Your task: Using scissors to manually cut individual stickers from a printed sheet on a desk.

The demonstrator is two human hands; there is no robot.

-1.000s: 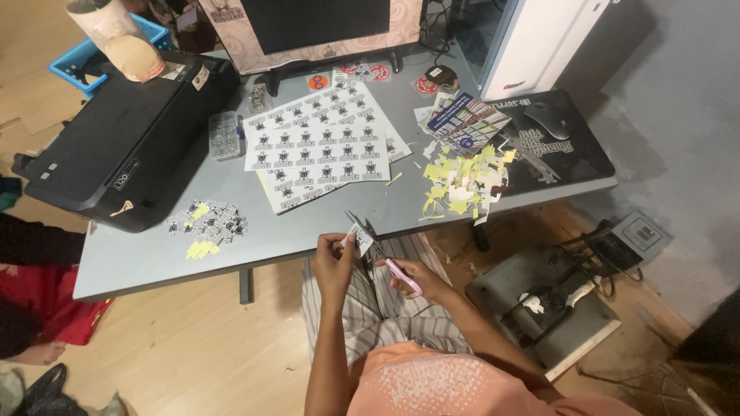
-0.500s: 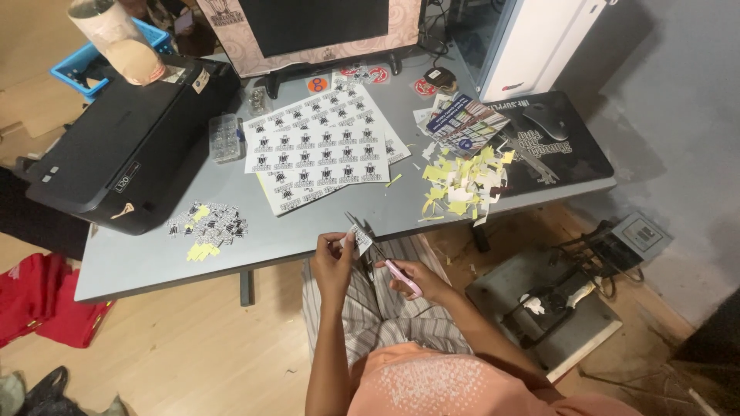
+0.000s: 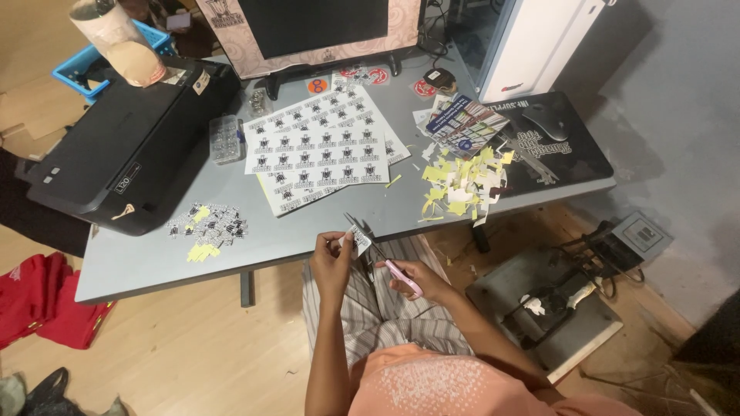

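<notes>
Two piles on the tabletop (image 3: 308,246) tell how far the cutting has got: a heap of small cut-out stickers (image 3: 208,227) lies well off to the left of the fingers, and a bigger heap of yellow scraps (image 3: 462,181) lies beyond them to the right. Straight ahead of the fingers, printed sheets (image 3: 320,146) are still whole, row upon row uncut, so by my reckoning most of the work is left. The left hand (image 3: 331,266) has its fingers (image 3: 343,240) pinched together on a small paper piece (image 3: 361,240), held up just over the near edge. The right hand (image 3: 416,279) is closed around the pink handles of the scissors (image 3: 385,258), whose blades point up at that piece and touch it; how wide the blades gape I cannot tell.
</notes>
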